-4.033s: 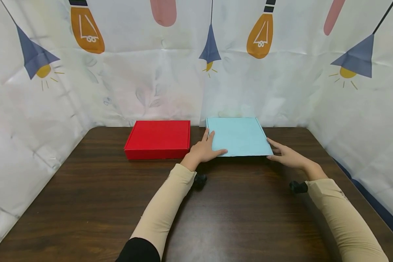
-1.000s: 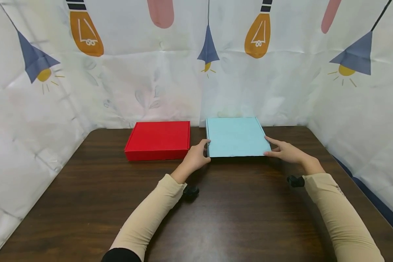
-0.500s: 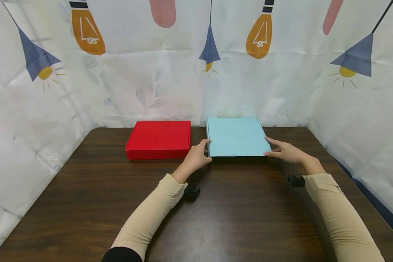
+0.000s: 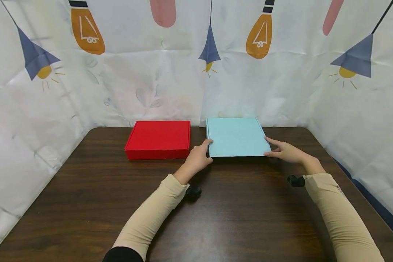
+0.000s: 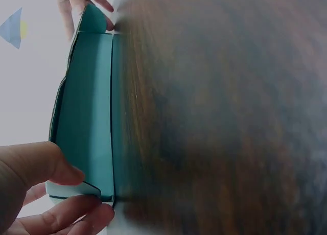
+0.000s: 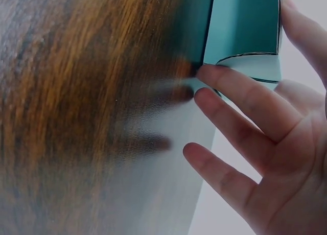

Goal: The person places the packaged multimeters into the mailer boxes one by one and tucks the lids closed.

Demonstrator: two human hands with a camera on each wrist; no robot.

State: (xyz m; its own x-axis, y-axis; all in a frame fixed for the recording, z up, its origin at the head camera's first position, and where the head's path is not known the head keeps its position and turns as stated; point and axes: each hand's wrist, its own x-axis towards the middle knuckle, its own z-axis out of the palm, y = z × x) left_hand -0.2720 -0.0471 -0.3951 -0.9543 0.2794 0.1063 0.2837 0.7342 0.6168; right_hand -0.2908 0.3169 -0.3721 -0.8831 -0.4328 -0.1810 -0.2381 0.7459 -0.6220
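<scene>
The light-blue cardboard box (image 4: 237,138) lies lid up at the back of the table, right of centre. At its front left corner my left hand (image 4: 197,159) pinches the end. In the left wrist view, the thumb (image 5: 66,173) reaches over a small side flap, with the fingers curled outside. The box's front (image 5: 84,107) shows a teal recess there. On the opposite side my right hand (image 4: 289,152) touches the front right corner. The right wrist view shows its fingers (image 6: 250,99) fairly straight and spread, their tips by the box's lower edge.
A red cardboard box (image 4: 160,135) lies lid up to the left of the blue one, with a narrow gap between them. Both stand on a dark wooden table (image 4: 235,214). Behind hangs a white printed curtain (image 4: 177,83).
Four seconds ago my left hand lay spread over the lid's left edge; now it pinches the front left corner. Since half a second ago it has shifted slightly right. The boxes look unmoved.
</scene>
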